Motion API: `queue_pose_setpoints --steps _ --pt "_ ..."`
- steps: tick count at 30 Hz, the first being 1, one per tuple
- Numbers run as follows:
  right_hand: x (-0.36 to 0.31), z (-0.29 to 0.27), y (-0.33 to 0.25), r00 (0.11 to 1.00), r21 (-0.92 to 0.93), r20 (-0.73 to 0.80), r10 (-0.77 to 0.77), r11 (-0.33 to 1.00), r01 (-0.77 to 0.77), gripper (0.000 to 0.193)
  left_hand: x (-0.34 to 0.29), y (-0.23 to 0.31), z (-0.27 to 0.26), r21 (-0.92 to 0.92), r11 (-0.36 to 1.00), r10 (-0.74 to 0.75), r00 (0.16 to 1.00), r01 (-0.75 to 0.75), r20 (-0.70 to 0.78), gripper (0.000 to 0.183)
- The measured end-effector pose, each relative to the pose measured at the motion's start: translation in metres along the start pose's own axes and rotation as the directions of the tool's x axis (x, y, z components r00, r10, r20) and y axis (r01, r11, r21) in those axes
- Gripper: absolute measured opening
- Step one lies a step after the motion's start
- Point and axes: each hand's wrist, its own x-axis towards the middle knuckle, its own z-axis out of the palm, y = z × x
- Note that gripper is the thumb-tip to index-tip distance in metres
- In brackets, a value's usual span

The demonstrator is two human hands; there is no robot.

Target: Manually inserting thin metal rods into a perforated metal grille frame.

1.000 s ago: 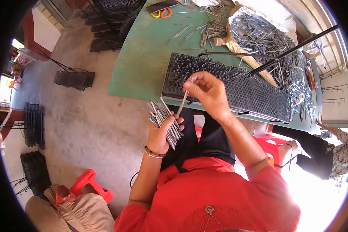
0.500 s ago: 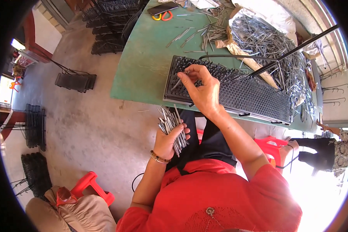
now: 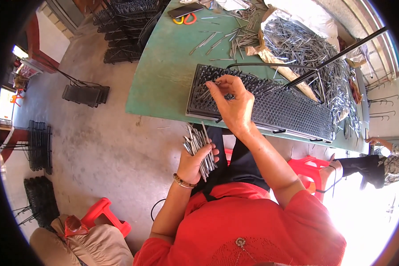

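Observation:
My left hand (image 3: pixel 191 166) is closed around a loose bundle of thin metal rods (image 3: pixel 196 142), held in front of the table edge above my lap. Over the left part of a long black rack (image 3: pixel 292 116) full of small holes, my right hand (image 3: pixel 235 105) has thumb and fingers brought together in a pinch. Whatever lies between those fingertips is too small to make out. Rods stand in the rack's left and far part, while rows of holes show to the right. A black metal bar frame (image 3: pixel 317 71) rises above the rack.
The green table (image 3: pixel 159 84) carries a big heap of metal rods (image 3: pixel 297 46) on brown paper, scattered rods (image 3: pixel 244 40), scissors (image 3: pixel 185 19) and a phone (image 3: pixel 186 9). Black racks (image 3: pixel 86 94) stand on the floor at left. Red stools (image 3: pixel 103 217) are near me; another person (image 3: pixel 363 170) is at far right.
My right hand stays over the rack's left part; the rod that showed at its fingertips is no longer distinct. The left hand with the bundle shifts slightly. The person at right has moved.

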Motion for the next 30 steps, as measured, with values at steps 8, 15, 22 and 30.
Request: queue_pose_setpoints --steps 8,15,22,30 --pt "-0.002 0.01 0.013 0.972 -0.102 0.134 -0.194 0.973 0.209 0.025 0.002 -0.001 -0.002 0.047 0.998 -0.031 0.999 0.03 0.021 0.021" --pt "0.003 0.005 0.022 0.856 -0.175 0.225 -0.465 0.845 0.505 0.022 0.002 -0.001 0.0 0.056 0.997 -0.045 0.999 0.044 0.022 0.022" --pt "0.004 -0.003 0.011 0.821 -0.187 0.275 -0.501 0.809 0.557 0.015 0.001 0.005 0.004 0.07 0.998 -0.009 0.998 0.005 0.063 0.023" --pt "-0.022 -0.036 -0.002 0.761 -0.015 0.635 0.136 0.986 -0.164 0.021 -0.004 0.023 0.018 0.052 0.995 0.077 0.994 -0.081 0.079 0.02"
